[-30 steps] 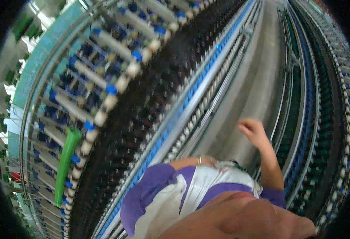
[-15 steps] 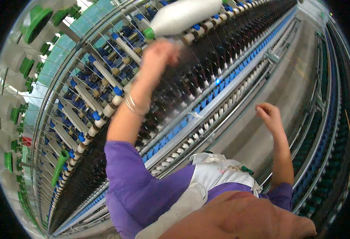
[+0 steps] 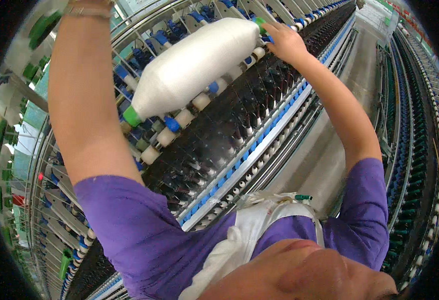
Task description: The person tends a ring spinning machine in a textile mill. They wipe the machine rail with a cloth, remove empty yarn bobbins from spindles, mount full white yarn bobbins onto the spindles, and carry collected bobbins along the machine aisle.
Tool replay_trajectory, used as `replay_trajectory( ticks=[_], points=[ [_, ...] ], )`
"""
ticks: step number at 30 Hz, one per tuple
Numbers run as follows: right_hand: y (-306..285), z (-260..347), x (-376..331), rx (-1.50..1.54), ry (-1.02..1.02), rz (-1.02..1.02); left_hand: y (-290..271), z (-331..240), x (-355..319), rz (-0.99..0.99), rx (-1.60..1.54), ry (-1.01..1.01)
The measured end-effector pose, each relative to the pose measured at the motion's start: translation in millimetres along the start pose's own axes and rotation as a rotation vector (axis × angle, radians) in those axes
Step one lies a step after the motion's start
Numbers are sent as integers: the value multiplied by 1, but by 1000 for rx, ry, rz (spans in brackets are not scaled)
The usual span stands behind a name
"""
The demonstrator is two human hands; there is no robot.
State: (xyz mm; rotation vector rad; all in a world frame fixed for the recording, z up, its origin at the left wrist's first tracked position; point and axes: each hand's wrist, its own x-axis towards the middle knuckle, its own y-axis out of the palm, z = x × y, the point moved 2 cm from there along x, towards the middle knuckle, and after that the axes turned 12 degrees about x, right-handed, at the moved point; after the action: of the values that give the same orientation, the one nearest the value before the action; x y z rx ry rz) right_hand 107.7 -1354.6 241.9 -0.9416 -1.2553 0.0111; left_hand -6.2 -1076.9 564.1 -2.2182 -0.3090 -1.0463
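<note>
A large white roving bobbin (image 3: 194, 62) with green ends lies slantwise across the upper middle, above the spinning frame's rollers. At its far right end, my right hand (image 3: 289, 46) has its fingers and thumb around the green tip. The near left green end has no hand on it. My left arm stretches up at the far left. Only the wrist with its bangles and a sliver of my left hand (image 3: 90, 4) show at the top edge, so its fingers are hidden.
Below the bobbin runs the spinning frame with white rollers (image 3: 183, 118), dark spindles and a blue strip (image 3: 239, 159). Green-ended bobbins hang at the left. A narrow aisle (image 3: 307, 167) separates this frame from another machine (image 3: 409, 185) on the right.
My right hand has risen from over the aisle to the bobbin's far end. My left hand has gone from near the bobbin's green end up to the top left. The bobbin appears lower and larger.
</note>
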Motion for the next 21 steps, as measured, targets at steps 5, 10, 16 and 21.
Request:
replay_trajectory(
  ticks=[5, 10, 16, 21],
  points=[
    [30, -16, 67, 63, -322, 52, 18, 12, -46, -93, -303, 92],
    [12, -24, 35, 304, -127, 548, 27, -7, -109, -58, -233, -339],
    [61, 8, -73, 756, 242, 412, 1, -21, -289, -279, 639, -581],
    [102, 40, -90, 1423, 517, 311, -88, -2, -386, -191, 1507, -488]
  ],
)
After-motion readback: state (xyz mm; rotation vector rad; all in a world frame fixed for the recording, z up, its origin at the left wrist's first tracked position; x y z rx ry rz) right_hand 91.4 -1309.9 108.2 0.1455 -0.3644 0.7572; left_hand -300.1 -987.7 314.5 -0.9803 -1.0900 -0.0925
